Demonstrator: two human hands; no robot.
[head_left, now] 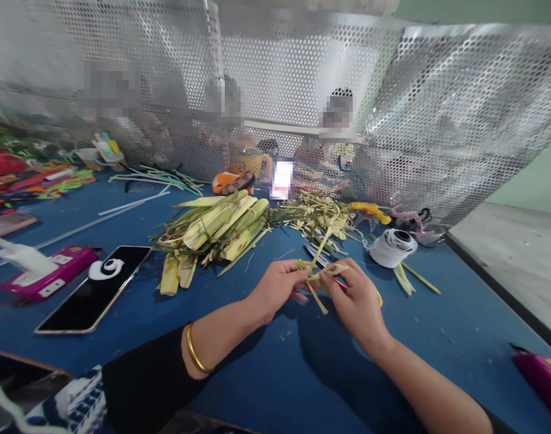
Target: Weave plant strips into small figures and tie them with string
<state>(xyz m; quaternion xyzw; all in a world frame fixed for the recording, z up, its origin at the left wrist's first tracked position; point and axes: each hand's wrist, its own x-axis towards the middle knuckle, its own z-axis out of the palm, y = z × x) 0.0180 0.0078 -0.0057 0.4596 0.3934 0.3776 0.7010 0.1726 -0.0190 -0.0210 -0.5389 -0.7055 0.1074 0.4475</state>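
Near the middle of the blue table, my left hand (280, 286) pinches pale green leaf strips (318, 295) that cross one another. From the right, my right hand (354, 301) holds the same strips, its thumb and fingers closed on them. One strip sticks up and away from me, another hangs down between the hands. Behind the fingers lie scissors (315, 254), blades showing and red handle partly hidden by my right hand. A pile of corn husks (225, 226) sits beyond my left hand, and shredded husk scraps (318, 211) lie farther back.
A spool of white string (393, 247) and a yellow-handled tool (371, 211) stand at the right. On the left are a black phone (99, 289) and a magenta power strip (53, 271) with a white plug. A perforated metal screen (280, 78) rises along the back, with people behind it.
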